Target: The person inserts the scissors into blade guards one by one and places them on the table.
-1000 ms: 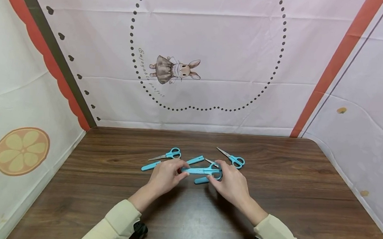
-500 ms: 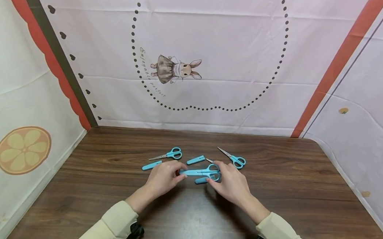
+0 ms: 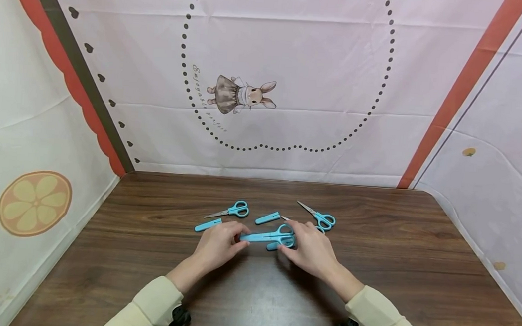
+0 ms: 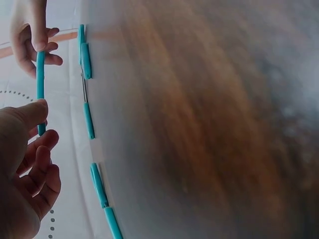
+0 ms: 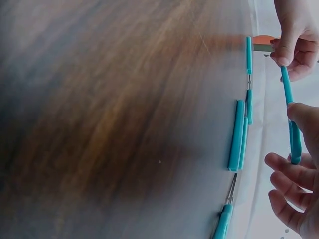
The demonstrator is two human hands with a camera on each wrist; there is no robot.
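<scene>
A pair of light-blue scissors [image 3: 266, 237], its blades covered by a matching blue sheath, is held level above the table between both hands. My left hand [image 3: 217, 242] pinches the sheath's tip end between thumb and forefinger. At the other end, my right hand [image 3: 311, 248] pinches the finger loops. Edge-on in the left wrist view, the scissors [image 4: 40, 74] appear as a thin teal strip. A loose blue sheath [image 3: 272, 246] lies on the table beyond the held loops and is partly covered by them. Another pair of scissors [image 3: 286, 218] is mostly hidden behind my right hand.
On the brown wooden table [image 3: 252, 302], bare-bladed scissors [image 3: 238, 209] lie at the back left, with a blue sheath [image 3: 208, 225] in front. A second sheath [image 3: 267, 218] lies in the middle, and more open-bladed scissors [image 3: 318, 217] at the back right. A printed cloth [image 3: 319, 87] hangs behind.
Both hands have shifted slightly to the left and toward the person with the sheathed scissors between them. The things on the table stay where they were.
</scene>
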